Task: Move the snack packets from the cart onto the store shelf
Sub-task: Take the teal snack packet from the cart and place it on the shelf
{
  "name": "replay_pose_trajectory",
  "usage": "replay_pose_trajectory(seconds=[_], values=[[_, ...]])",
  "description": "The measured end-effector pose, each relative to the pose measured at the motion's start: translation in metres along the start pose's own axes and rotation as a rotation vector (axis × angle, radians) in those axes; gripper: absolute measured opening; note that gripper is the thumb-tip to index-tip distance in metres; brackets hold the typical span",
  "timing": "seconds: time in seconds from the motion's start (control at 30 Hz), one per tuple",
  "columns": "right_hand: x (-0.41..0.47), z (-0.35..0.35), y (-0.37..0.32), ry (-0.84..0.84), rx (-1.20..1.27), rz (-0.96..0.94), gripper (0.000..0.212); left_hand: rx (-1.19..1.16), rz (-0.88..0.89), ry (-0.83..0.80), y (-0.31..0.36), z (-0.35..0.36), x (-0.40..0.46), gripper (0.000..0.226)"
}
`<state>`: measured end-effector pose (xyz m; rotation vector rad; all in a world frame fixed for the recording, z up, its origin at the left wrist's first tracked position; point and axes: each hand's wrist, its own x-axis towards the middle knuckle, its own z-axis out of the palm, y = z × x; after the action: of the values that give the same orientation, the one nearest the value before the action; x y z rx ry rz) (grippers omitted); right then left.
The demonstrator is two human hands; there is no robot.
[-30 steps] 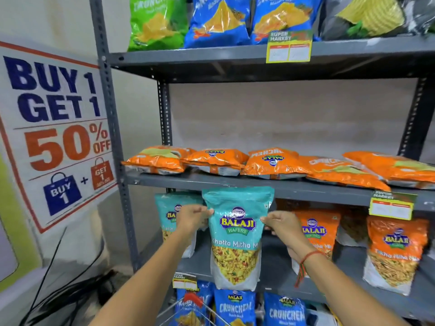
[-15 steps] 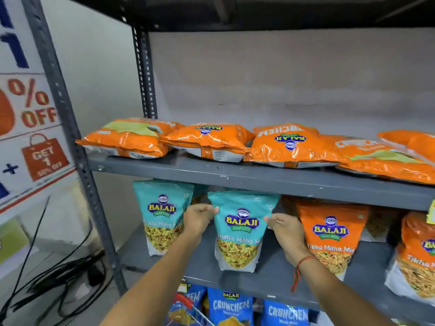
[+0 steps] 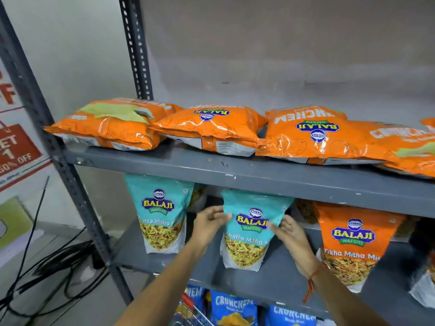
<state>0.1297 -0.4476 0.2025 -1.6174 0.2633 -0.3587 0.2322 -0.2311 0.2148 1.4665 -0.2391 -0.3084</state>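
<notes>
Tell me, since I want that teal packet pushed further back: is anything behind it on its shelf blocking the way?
Nothing visible blocks it. The teal packet stands upright on the middle shelf, held between the left hand and right hand. The space directly behind it is hidden by the packet itself, so I cannot confirm.

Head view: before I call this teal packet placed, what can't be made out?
- Teal packet: whether its base rests on the shelf; left hand and right hand cover its sides.
- Cart: cut off by bottom edge, contents unseen.
- Packets behind the front row: hidden, shadowed.
</notes>
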Motion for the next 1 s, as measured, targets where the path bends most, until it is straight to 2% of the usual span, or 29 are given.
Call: replay_pose_trajectory(seconds=[0.07, 0.13, 0.23, 0.37, 0.57, 0.73, 0.8, 0.9, 1.0], values=[[-0.003, -0.001, 0.013, -0.149, -0.040, 0.103, 0.065, 0.064, -0.083, -0.053, -0.027, -0.002, -0.004, 0.061], [-0.006, 0.001, 0.033, -0.240, -0.089, 0.199, 0.078, 0.117, -0.165, -0.088, -0.059, -0.004, -0.011, 0.070], [-0.007, 0.008, 0.058, -0.284, -0.119, 0.296, 0.071, 0.137, -0.191, -0.072, -0.098, -0.003, -0.017, 0.077], [-0.005, 0.017, 0.078, -0.261, -0.094, 0.330, 0.071, 0.112, -0.175, 0.006, -0.120, -0.001, -0.017, 0.072], [-0.009, 0.019, 0.092, -0.164, -0.064, 0.329, 0.075, 0.150, -0.148, -0.024, -0.123, -0.003, -0.010, 0.055], [-0.014, 0.021, 0.089, -0.172, -0.073, 0.309, 0.080, 0.176, -0.116, -0.035, -0.116, 0.000, -0.015, 0.056], [-0.020, 0.019, 0.087, -0.145, -0.046, 0.297, 0.086, 0.199, -0.070, 0.063, -0.109, 0.004, -0.024, 0.054], [-0.042, 0.011, 0.080, -0.070, -0.035, 0.282, 0.112, 0.259, 0.026, 0.250, -0.096, 0.013, -0.047, 0.041], [-0.073, -0.006, 0.065, 0.001, -0.062, 0.246, 0.109, 0.335, 0.123, 0.263, -0.076, 0.035, -0.068, 0.033]])
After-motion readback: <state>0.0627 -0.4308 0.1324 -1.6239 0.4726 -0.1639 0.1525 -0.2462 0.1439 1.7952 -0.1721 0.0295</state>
